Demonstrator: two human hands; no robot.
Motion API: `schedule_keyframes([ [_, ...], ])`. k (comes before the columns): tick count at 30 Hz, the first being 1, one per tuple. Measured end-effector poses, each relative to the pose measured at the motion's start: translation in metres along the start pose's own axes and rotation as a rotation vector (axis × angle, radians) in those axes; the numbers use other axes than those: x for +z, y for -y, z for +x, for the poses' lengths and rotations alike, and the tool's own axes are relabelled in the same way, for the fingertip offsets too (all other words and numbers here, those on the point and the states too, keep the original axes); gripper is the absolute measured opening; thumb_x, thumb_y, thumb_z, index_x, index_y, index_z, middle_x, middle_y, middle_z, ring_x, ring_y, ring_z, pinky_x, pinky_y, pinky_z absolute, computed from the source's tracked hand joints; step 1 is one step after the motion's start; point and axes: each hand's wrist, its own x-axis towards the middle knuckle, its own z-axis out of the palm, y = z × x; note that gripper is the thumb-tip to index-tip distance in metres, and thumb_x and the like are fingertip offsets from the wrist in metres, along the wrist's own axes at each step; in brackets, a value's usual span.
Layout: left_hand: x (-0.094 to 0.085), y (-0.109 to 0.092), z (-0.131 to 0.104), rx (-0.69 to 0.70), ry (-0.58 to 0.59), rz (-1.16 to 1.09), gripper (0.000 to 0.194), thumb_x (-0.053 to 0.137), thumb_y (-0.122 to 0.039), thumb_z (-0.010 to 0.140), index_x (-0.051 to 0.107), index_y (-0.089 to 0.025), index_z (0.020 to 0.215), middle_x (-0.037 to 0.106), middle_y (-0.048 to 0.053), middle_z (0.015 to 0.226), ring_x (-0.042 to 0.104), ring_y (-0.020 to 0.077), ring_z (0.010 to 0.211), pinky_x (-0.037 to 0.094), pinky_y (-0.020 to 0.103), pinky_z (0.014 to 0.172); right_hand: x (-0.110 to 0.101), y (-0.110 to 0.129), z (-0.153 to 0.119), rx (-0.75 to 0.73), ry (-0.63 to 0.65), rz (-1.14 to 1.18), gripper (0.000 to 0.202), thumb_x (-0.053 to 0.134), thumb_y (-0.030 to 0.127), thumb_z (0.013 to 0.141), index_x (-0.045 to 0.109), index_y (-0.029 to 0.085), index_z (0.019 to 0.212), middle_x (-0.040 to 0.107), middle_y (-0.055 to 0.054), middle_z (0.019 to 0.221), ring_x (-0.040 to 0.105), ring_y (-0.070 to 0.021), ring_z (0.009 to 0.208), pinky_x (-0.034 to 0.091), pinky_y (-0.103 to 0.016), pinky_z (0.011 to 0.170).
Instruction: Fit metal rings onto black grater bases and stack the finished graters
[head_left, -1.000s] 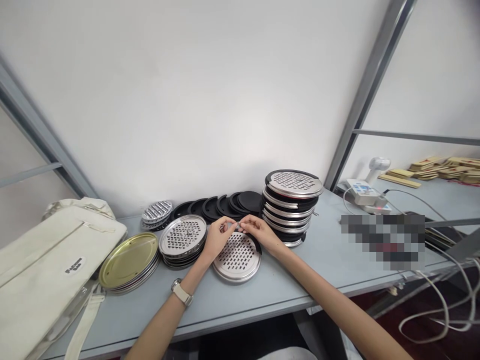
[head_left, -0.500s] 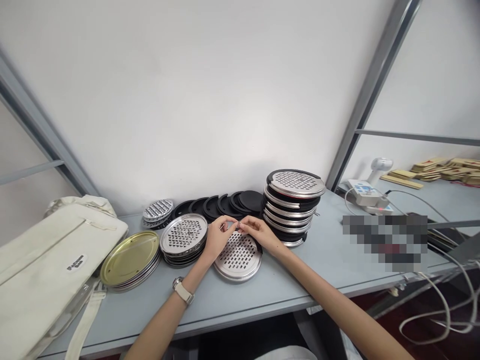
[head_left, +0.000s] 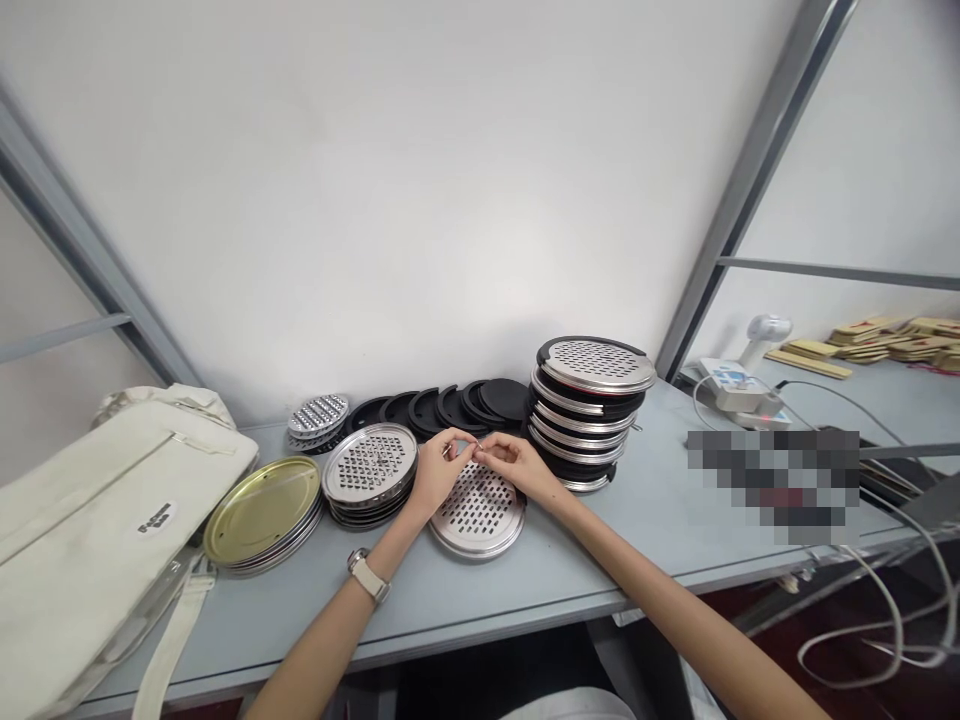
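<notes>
Round silver perforated metal disc (head_left: 478, 522) lying on the blue-grey tabletop (head_left: 577, 570). Left hand (head_left: 441, 468) and right hand (head_left: 516, 464) meet above its far edge, thumbs and fingertips drawn together; what they pinch, if anything, is too small to tell. Left: stacked silver grater discs (head_left: 370, 464), then gold-coloured round metal plate (head_left: 264, 508). Right: tall stack of silver-and-black discs (head_left: 598, 364).

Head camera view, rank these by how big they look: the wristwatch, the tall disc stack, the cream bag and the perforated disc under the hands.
1. Cream bag, cut off by the picture's edge
2. Tall disc stack
3. Perforated disc, partly hidden
4. Wristwatch
</notes>
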Motion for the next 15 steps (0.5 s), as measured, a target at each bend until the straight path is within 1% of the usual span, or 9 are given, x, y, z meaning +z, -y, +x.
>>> schedule_keyframes([
  [3,0.0001,-0.001,-0.0002,-0.01,0.002,-0.006,0.015,0.059,-0.029,0.077,0.068,-0.017,0.08,0.035,-0.007,0.053,0.035,0.0089,0.051,0.027,0.022,0.052,0.0012,0.0056,-0.0017,-0.02,-0.017,-0.059,0.027,0.061,0.043,0.08,0.061,0.017,0.077,0.059,0.0,0.072,0.059,-0.0141,0.071,0.048,-0.027,0.072],
  [7,0.0003,-0.0014,-0.0014,-0.014,0.014,-0.011,0.015,0.059,-0.03,0.077,0.068,-0.018,0.081,0.035,-0.007,0.054,0.035,0.009,0.051,0.027,0.022,0.053,0.0008,0.0094,-0.0027,-0.03,-0.02,-0.123,0.026,0.06,0.042,0.08,0.06,0.017,0.075,0.058,0.0,0.069,0.056,-0.0126,0.065,0.046,-0.024,0.064],
  [15,-0.0002,-0.0028,-0.0022,-0.02,0.029,0.004,0.017,0.061,-0.033,0.077,0.068,-0.018,0.08,0.032,-0.007,0.052,0.032,0.0089,0.05,0.025,0.022,0.051,-0.0003,0.0077,-0.0033,-0.027,-0.023,-0.193,0.024,0.056,0.039,0.081,0.061,0.016,0.076,0.059,0.0,0.068,0.057,-0.0128,0.064,0.046,-0.023,0.062],
])
